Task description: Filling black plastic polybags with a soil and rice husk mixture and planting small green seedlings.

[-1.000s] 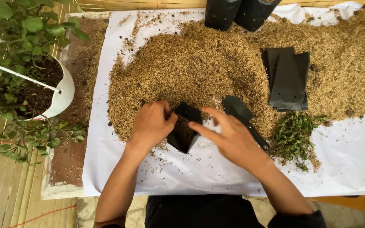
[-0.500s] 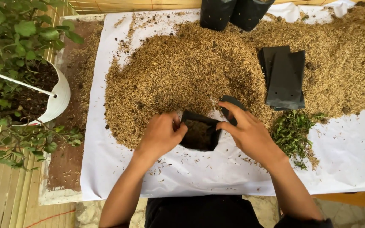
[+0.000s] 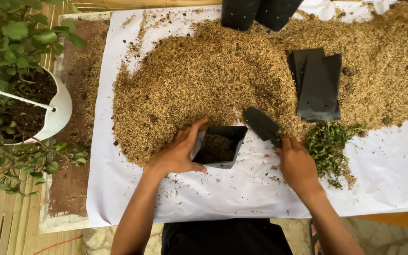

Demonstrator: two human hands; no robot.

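Now the right hand (image 3: 297,163) has let go of the black grow bag (image 3: 219,146) and clasps a dark scoop (image 3: 262,124); left hand (image 3: 181,150) grips the bag's open mouth, husk inside, on the white sheet (image 3: 242,193) at the husk pile's (image 3: 204,80) edge.

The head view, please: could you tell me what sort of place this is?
Probably a potting bench outdoors: a heap of husks on a white sheet, black nursery bags, and a potted plant.
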